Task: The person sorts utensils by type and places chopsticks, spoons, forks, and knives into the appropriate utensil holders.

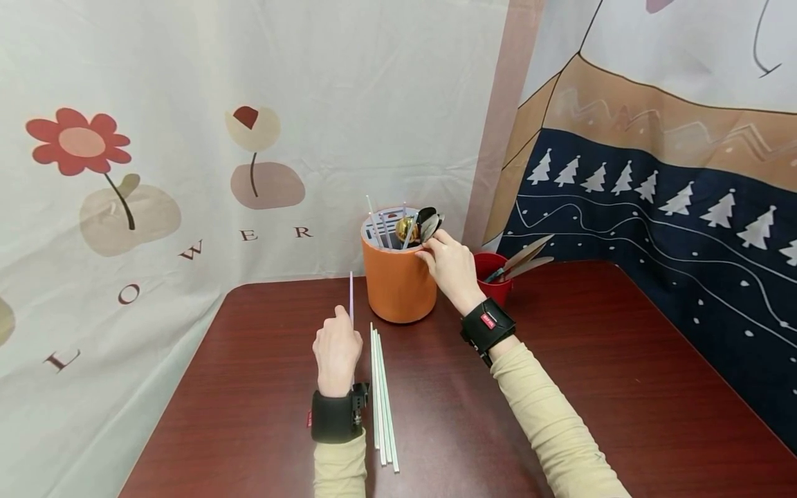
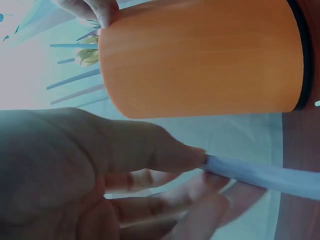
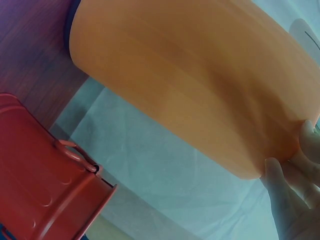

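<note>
An orange cylindrical holder (image 1: 398, 283) stands at the back of the table with straws, a gold ball and dark spoons (image 1: 429, 225) sticking up from it. My right hand (image 1: 450, 268) is at its rim, fingers curled at the neck of a dark spoon, thumb (image 3: 282, 197) against the orange wall (image 3: 190, 85). My left hand (image 1: 337, 349) is in front and left of the holder (image 2: 200, 55) and pinches a pale lilac straw (image 1: 351, 297) between thumb and fingers (image 2: 175, 152); the straw (image 2: 260, 175) points up.
Several white straws (image 1: 382, 394) lie side by side on the dark red table (image 1: 591, 387) just right of my left wrist. A red cup (image 1: 492, 273) with two spoons (image 1: 526, 259) stands behind my right hand. Printed curtains close off the back and right.
</note>
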### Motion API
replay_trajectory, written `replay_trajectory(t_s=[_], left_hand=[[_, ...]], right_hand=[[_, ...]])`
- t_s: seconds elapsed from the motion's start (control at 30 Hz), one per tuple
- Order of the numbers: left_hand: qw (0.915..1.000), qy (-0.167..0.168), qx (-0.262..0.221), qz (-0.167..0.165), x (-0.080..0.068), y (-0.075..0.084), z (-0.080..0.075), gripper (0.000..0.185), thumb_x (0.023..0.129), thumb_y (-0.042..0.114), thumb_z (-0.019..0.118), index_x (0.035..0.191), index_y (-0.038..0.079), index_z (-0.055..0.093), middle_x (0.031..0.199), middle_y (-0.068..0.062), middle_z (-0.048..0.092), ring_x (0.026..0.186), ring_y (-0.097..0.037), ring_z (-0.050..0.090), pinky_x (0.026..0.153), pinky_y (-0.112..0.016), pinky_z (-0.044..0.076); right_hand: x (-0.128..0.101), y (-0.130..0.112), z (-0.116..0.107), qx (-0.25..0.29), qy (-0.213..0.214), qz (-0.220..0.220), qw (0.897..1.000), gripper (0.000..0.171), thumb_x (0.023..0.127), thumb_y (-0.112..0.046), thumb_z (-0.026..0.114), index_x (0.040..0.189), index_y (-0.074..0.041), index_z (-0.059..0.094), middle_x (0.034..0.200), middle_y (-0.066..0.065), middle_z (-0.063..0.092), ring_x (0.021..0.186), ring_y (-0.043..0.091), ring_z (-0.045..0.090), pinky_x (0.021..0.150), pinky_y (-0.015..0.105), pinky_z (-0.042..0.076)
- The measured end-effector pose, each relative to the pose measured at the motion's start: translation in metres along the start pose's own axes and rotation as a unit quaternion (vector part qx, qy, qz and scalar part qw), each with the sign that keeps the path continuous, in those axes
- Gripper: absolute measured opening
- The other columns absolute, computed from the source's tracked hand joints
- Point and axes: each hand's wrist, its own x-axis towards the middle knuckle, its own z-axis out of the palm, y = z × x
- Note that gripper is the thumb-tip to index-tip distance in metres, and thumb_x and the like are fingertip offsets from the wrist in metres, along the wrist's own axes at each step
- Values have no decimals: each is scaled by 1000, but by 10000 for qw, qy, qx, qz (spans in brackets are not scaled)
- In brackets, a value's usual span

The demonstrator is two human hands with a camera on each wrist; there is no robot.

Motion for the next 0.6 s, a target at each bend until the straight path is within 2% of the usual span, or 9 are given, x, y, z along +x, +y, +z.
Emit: replay_trajectory(t_s=[0.13, 0.37, 0.6], left_hand=[[9988, 411, -183, 184, 1, 2, 0, 11, 82, -1, 59, 89, -2, 51, 66, -20, 59, 50, -37, 56, 41, -41, 43], [9941, 826, -585, 399, 4, 8, -2, 14, 86, 2, 61, 96, 1, 52, 78, -17, 63, 59, -40, 61, 48, -44, 48], [9830, 1355, -1095, 584, 9, 12, -2, 12, 90, 6, 58, 101, 1, 55, 85, -14, 64, 63, -35, 63, 52, -42, 49]], right_hand=[[0, 0, 0, -8, -49, 26, 10000, 25, 87, -31, 66, 92, -7, 72, 85, 6, 58, 66, 27, 61, 59, 35, 54], [-1, 1, 0, -1, -26, 18, 10000, 23, 87, -30, 67, 91, -7, 72, 84, 6, 57, 66, 27, 62, 59, 35, 54], [0, 1, 1, 32, 0, 9, 10000, 22, 87, -29, 67, 90, -7, 71, 83, 6, 56, 66, 27, 61, 58, 35, 53]])
